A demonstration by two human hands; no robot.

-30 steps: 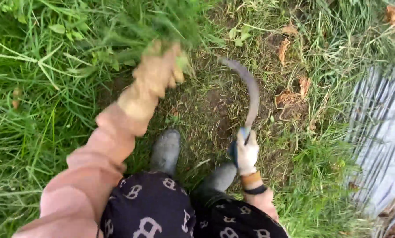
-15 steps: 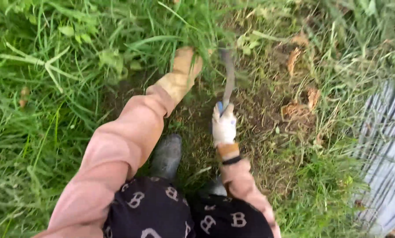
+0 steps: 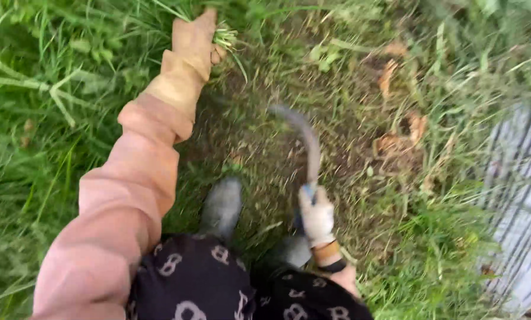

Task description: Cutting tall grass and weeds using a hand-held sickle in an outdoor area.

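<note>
View from above of a person standing on a grassy patch, looking down at their own arms and feet. The left hand (image 3: 195, 37), in a tan work glove with a pink sleeve behind it, reaches to the far left and is closed tight around a tuft of green grass (image 3: 225, 37), whose cut ends stick out beside the fingers. The right hand (image 3: 316, 214), in a pale glove with a dark band at the wrist, is near the middle and clamped on the blue handle of a sickle (image 3: 304, 142). The sickle's curved grey blade arcs away and to the left over a patch of bare soil and clipped stubble (image 3: 265, 142), well apart from the held tuft. Two grey boots (image 3: 222, 204) show at the near edge, above dark trousers with a pale pattern. Tall grass (image 3: 46, 101) fills the left side. A few brown dead leaves (image 3: 396, 139) lie to the right, and a grey ribbed sheet (image 3: 523, 201) runs along the right edge. The picture is blurred
</note>
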